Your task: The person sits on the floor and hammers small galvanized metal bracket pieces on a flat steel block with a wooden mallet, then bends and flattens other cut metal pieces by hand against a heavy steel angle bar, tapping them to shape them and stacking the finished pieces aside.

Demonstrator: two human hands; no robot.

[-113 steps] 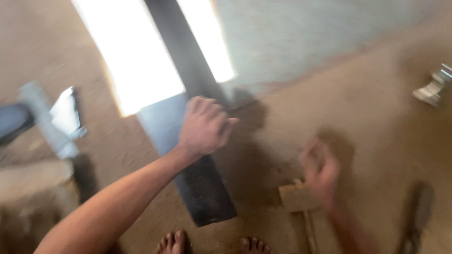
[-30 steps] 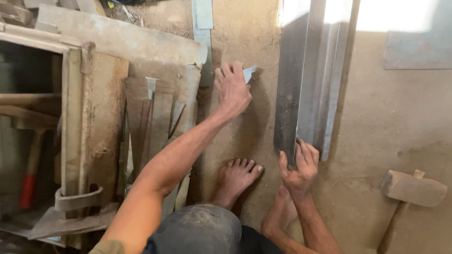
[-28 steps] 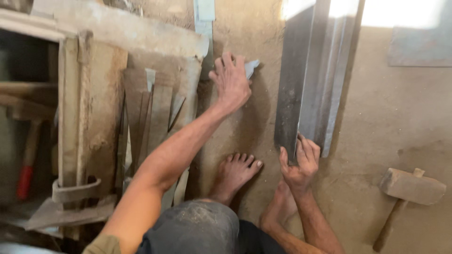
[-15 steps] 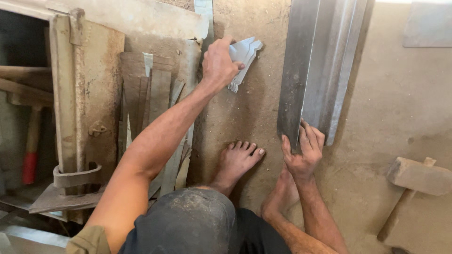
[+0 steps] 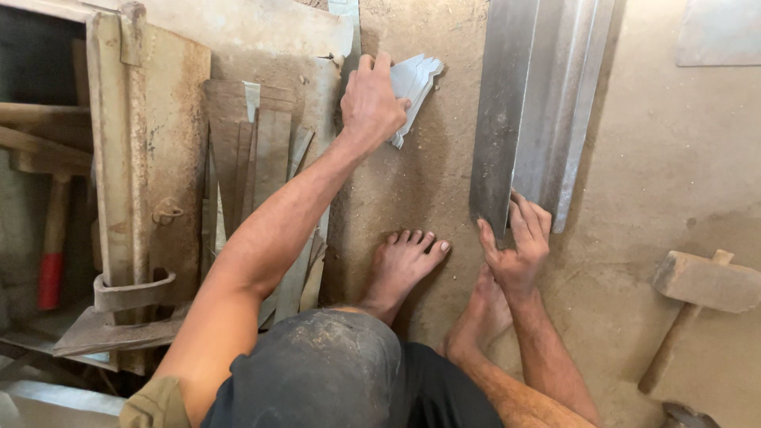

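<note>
**Hands on sheet-metal stock at floor level**

Scrap occupies the left of the frame: a rusted metal panel [image 5: 147, 150] stands against the wall, with flat metal strips [image 5: 254, 158] leaning beside it, seemingly stacked there to keep the floor passable. A red-handled tool [image 5: 51, 261] lies at the far left edge.

Upper centre, the left hand [image 5: 371, 101] is closed around a fanned stack of small metal cut pieces [image 5: 416, 87], thumb and fingers pinching one end so the sheets stay together. Their long axis runs diagonally, pointed ends toward the upper right.

Right of centre, a long folded metal channel [image 5: 527, 103] lies flat on the dirt floor [image 5: 650, 174]. Its long axis runs nearly vertically in the frame, the near cut end pointing down toward the person's bare feet [image 5: 404, 261]. The right hand [image 5: 517, 250] rests on that near end, fingers spread and curled over the edge, apparently steadying it rather than lifting; a full grip cannot be confirmed.

Lower right, a wooden mallet [image 5: 697, 293] lies well apart from both hands, head uppermost, handle pointing to the lower left.
</note>
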